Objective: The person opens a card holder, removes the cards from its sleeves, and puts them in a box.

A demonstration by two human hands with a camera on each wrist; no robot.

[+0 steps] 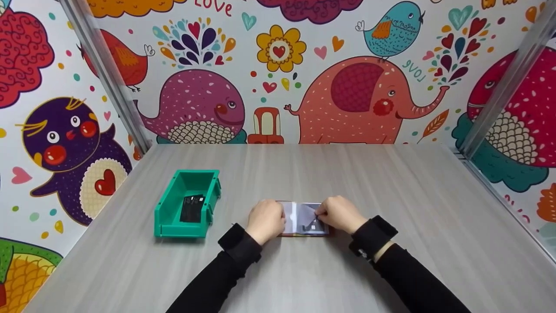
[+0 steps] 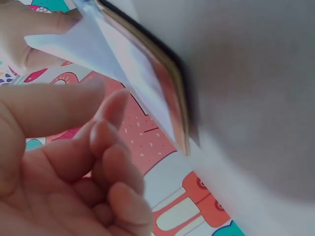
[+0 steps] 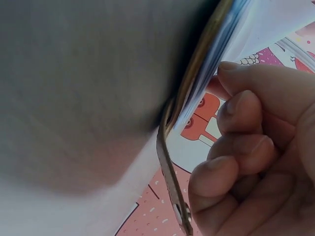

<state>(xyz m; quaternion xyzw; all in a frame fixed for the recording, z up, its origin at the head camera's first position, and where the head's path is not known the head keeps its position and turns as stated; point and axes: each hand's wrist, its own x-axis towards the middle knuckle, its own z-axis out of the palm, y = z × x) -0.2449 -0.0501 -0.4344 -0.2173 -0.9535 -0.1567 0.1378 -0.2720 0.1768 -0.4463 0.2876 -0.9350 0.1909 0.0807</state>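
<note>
A small card holder (image 1: 297,234) with clear plastic sleeves lies opened out on the table. At its left edge my left hand (image 1: 266,221) has its fingers curled, thumb and index tips at the sleeve edge in the left wrist view. My right hand (image 1: 342,213) pinches a translucent sleeve (image 1: 307,215) between thumb and index finger, lifting it as a slanted flap. Under that flap a dark card (image 1: 319,226) shows on the right side. A strap (image 3: 170,182) with a snap sticks out from the holder in the right wrist view.
To the left stands a green plastic bin (image 1: 179,231) with several dark, flat cards (image 1: 192,209) inside. Cartoon-printed panels (image 1: 278,87) rise behind and beside the table (image 1: 369,174). Metal posts (image 1: 106,74) stand at the corners.
</note>
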